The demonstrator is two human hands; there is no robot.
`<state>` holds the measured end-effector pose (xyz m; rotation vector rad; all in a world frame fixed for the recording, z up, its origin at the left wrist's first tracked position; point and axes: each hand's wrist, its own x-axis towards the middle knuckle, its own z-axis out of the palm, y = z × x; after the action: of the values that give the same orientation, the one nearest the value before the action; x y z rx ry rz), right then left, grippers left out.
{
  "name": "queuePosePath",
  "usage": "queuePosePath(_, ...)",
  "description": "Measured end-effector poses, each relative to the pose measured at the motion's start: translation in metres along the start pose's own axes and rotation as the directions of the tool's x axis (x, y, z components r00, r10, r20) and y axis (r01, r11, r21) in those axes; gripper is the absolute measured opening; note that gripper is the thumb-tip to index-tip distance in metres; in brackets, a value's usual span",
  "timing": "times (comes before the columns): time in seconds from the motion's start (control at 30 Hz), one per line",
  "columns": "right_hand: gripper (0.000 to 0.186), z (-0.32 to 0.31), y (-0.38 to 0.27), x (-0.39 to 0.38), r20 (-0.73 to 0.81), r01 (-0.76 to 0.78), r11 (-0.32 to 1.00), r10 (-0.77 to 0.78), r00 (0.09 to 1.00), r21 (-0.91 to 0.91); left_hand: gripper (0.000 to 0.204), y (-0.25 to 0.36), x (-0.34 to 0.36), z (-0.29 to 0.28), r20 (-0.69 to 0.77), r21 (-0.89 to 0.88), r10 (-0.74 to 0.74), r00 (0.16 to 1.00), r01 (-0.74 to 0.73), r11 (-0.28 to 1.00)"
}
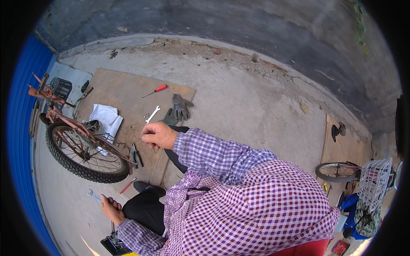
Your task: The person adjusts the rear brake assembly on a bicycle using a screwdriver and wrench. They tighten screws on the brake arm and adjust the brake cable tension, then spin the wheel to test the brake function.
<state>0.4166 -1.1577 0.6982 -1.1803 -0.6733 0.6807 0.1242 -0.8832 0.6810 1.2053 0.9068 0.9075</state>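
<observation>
My left hand (112, 210) is wrapped round a silver spanner (94, 195), its open jaw pointing away from me above the concrete. My right hand (159, 135) hovers over the wooden board (132, 85) with its fingers curled together; whatever they may pinch is too small or hidden to make out. Ahead of both hands a rusty pink bicycle (68, 119) leans with its knobbly tyre (64, 164) towards me. Beyond my right hand lie another spanner (153, 114), grey work gloves (181, 107) and a red-handled screwdriver (155, 90). Green-handled pliers (136, 154) rest beside the wheel.
A white cloth (106, 119) is spread by the bicycle, and a red-handled tool (128, 185) lies near my shoe (149, 188). An open tool case (113, 244) sits below my left arm. At far right stand another wheel (337, 172) and a white wire basket (373, 183). Blue corrugated metal (21, 128) borders the left.
</observation>
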Motion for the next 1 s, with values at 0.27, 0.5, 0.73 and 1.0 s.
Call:
queuePosePath(0.27, 0.020, 0.001, 0.001, 0.000, -0.004, -0.010, 1.000, 0.010, 1.000, -0.013, 0.029, -0.003, 0.004, -0.002, -0.012, 0.034, -0.028, 1.000, 0.028, 0.999)
queuePosePath(0.5, 0.023, 0.004, 0.004, -0.001, -0.007, -0.039, 0.998, 0.039, 0.999, -0.039, 0.021, -0.005, 0.009, -0.009, 0.021, 0.067, -0.059, 0.998, 0.058, 0.996)
queuePosePath(0.73, 0.021, 0.006, 0.008, -0.001, 0.000, -0.019, 1.000, 0.019, 1.000, -0.010, 0.018, -0.008, 0.013, -0.017, 0.051, 0.082, -0.061, 0.997, 0.057, 0.995)
queuePosePath(1.0, 0.019, 0.007, 0.014, 0.001, -0.009, -0.017, 1.000, 0.017, 1.000, -0.018, 0.018, -0.017, 0.017, -0.026, 0.058, 0.053, -0.050, 0.997, 0.047, 0.997)
